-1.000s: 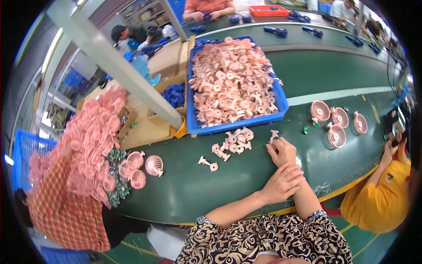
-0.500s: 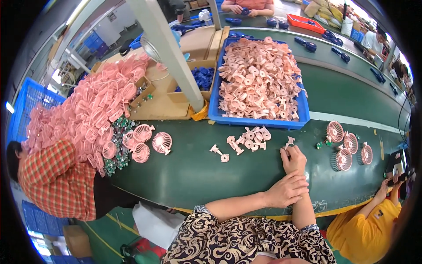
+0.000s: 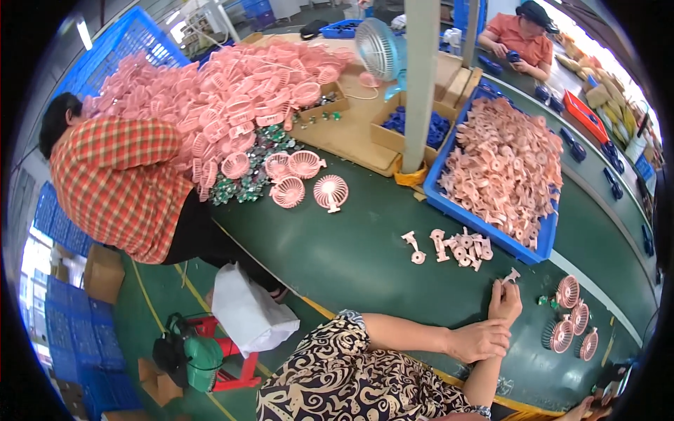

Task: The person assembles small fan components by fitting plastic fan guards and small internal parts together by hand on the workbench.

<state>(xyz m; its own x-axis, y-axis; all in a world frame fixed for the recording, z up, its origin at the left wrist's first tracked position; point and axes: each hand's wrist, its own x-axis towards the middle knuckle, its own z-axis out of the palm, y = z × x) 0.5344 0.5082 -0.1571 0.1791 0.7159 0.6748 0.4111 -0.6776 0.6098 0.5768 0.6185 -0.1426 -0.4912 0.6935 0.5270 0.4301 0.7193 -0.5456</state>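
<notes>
My right hand (image 3: 505, 302) rests on the green table and pinches a small pale pink plastic part (image 3: 512, 276) between thumb and fingertips. Across my right wrist lies my left hand (image 3: 480, 341), its fingers closed round it. Just left of the pinched part is a little heap of similar pink parts (image 3: 470, 249), shaped like discs with a short stem and crossbar. One such part (image 3: 414, 248) lies apart from them. Right of my hand stand several round pink slotted fan housings (image 3: 562, 335), with small green pieces (image 3: 547, 301) beside them.
A blue tray (image 3: 484, 230) heaped with pink parts stands beyond my hands. More fan housings (image 3: 331, 193) lie at left, before a large pink pile (image 3: 239, 91). A person in a checked shirt (image 3: 123, 186) bends there. A post (image 3: 421, 84) rises beside a blue desk fan (image 3: 379, 52).
The view has swung to the left, so the table and tray appear further right and lower. My hands keep the same hold, left over right wrist, the pink part still pinched.
</notes>
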